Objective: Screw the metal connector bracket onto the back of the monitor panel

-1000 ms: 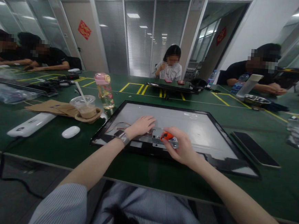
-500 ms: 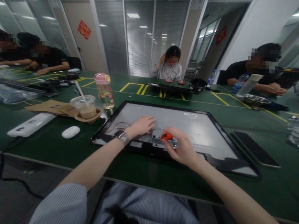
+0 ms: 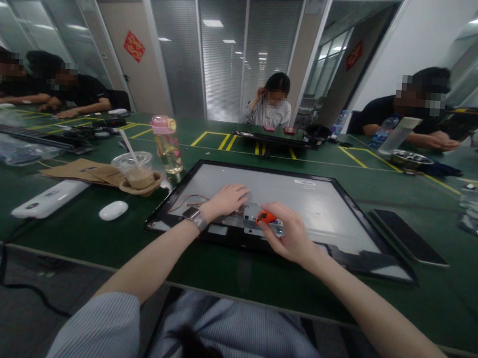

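Note:
A large display panel (image 3: 323, 207) with a black frame lies face down on the green table (image 3: 94, 234) in front of me. My left hand (image 3: 226, 199), a watch on its wrist, rests flat on the panel's back with fingers spread, beside red and white wires (image 3: 187, 201). My right hand (image 3: 288, 235) is closed on a small orange-handled screwdriver (image 3: 266, 217), held over a silver metal bracket (image 3: 256, 213) near the panel's front edge.
To the left stand a pink-lidded bottle (image 3: 167, 144), a plastic cup with a straw (image 3: 137, 172), a white mouse (image 3: 113, 210) and a white device (image 3: 49, 199). A black phone (image 3: 408, 237) lies to the right. Other people sit around the table.
Both hands stay almost still on the panel; my right hand shifts the screwdriver only slightly. The person at the far side raised a hand to their head.

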Demonstrator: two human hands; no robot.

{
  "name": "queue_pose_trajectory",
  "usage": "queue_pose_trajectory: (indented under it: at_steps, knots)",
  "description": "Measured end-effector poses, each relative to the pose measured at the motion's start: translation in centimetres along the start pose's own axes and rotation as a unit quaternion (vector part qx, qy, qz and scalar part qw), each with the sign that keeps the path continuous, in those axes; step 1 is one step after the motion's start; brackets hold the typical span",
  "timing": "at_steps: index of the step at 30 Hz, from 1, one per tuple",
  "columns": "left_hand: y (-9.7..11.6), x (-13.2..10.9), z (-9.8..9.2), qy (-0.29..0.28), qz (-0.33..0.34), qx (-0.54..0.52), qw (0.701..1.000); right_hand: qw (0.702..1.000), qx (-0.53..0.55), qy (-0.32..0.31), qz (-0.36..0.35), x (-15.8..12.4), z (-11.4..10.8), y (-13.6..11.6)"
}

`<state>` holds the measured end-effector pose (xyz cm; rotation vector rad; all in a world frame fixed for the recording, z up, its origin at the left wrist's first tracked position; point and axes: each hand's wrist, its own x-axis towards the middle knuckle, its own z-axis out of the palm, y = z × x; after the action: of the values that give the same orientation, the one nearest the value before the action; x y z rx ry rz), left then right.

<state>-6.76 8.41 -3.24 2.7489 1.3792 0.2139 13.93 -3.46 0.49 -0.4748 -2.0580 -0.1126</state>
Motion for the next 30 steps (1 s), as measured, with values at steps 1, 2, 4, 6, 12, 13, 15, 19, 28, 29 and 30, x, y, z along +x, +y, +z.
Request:
queue_pose_trajectory:
  at_steps: [1, 2, 4, 6, 12, 13, 15, 19, 28, 29, 30]
  knots:
    - [0.05, -0.02, -0.05, -0.001, 0.000, 0.001, 1.000, 1.000, 0.002, -0.003, 0.003, 0.00, -0.03, -0.03]
    - [0.09, -0.04, -0.09, -0.001, -0.002, 0.001, 1.000, 1.000, 0.003, -0.006, 0.006, -0.01, -0.04, -0.05]
    - [0.13, -0.09, -0.14, 0.001, -0.003, 0.002, 1.000, 1.000, 0.000, -0.009, 0.010, -0.07, -0.04, -0.06]
    - [0.12, -0.11, -0.16, 0.006, 0.001, 0.000, 1.000, 1.000, -0.006, -0.012, 0.009, -0.12, 0.00, -0.06]
    - [0.04, -0.01, -0.16, 0.002, 0.004, -0.003, 1.000, 1.000, -0.013, -0.014, -0.013, -0.13, 0.11, -0.07]
    - [0.03, 0.00, -0.16, 0.001, 0.001, -0.004, 1.000, 1.000, -0.013, -0.013, -0.011, -0.14, 0.11, -0.04]
    - [-0.01, -0.01, -0.11, 0.003, 0.000, -0.007, 1.000, 1.000, -0.011, -0.009, -0.005, -0.19, 0.13, 0.08]
    - [-0.24, 0.00, 0.12, 0.009, 0.006, -0.008, 1.000, 1.000, -0.009, 0.019, -0.004, -0.28, 0.19, 0.40]
    - [-0.28, 0.15, 0.21, 0.005, 0.003, -0.006, 1.000, 0.999, -0.003, 0.032, 0.003, -0.27, 0.22, 0.48]
    - [-0.28, 0.14, 0.22, 0.006, 0.004, -0.006, 1.000, 0.999, -0.003, 0.033, 0.005, -0.30, 0.23, 0.49]
    - [-0.30, 0.13, 0.25, 0.007, 0.005, -0.006, 1.000, 0.999, -0.002, 0.035, 0.008, -0.34, 0.26, 0.51]
